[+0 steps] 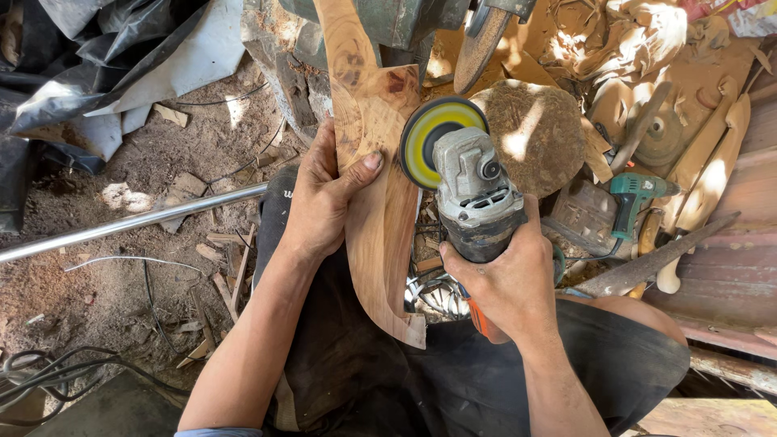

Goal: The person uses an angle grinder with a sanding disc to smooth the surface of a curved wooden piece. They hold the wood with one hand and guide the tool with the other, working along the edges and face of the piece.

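A long curved wooden piece [379,194] runs from twelve o'clock to six across the lap. The left hand [324,198] clamps its edge, thumb on top. At three o'clock, the right hand [506,279] grips an angle grinder [465,182], fingers wrapped tight, its yellow disc [437,133] touching the wood.

Centre frame: reddish-brown wooden piece [380,202], grey grinder [473,194] with yellow-green disc [429,137]; teal drill [635,194] at right; black sheeting [81,65] upper left.

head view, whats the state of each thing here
curved wooden piece: upright, braced by left hand
angle grinder: in right hand, disc at the wood's edge
green drill: lying idle
metal rod: flat on the dirt
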